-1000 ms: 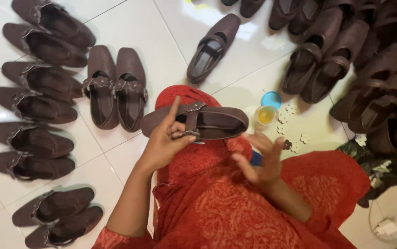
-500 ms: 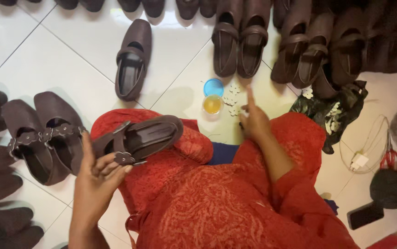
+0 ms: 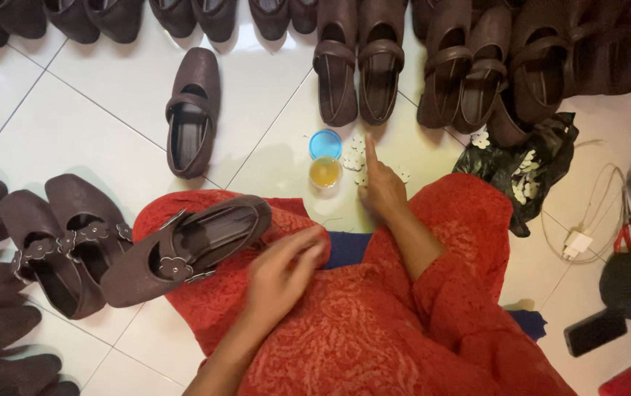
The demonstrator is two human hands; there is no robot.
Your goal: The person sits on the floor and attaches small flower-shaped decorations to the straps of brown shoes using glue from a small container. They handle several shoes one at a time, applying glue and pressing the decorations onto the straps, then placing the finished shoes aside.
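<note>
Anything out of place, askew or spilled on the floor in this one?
Nothing spilled: the small open pot of amber liquid stands upright, its blue lid beside it. One single brown shoe sits alone and tilted, away from the paired rows. Small white flower-shaped pieces lie scattered near the right hand.

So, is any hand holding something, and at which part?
The left hand holds the brown shoe at its heel end. The right hand holds nothing.

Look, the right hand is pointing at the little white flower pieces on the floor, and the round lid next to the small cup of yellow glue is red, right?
Not quite. In the head view the round lid beside the small cup of yellow liquid is blue, not red. The right hand does point a finger at the little white flower pieces on the white tiled floor.
</note>
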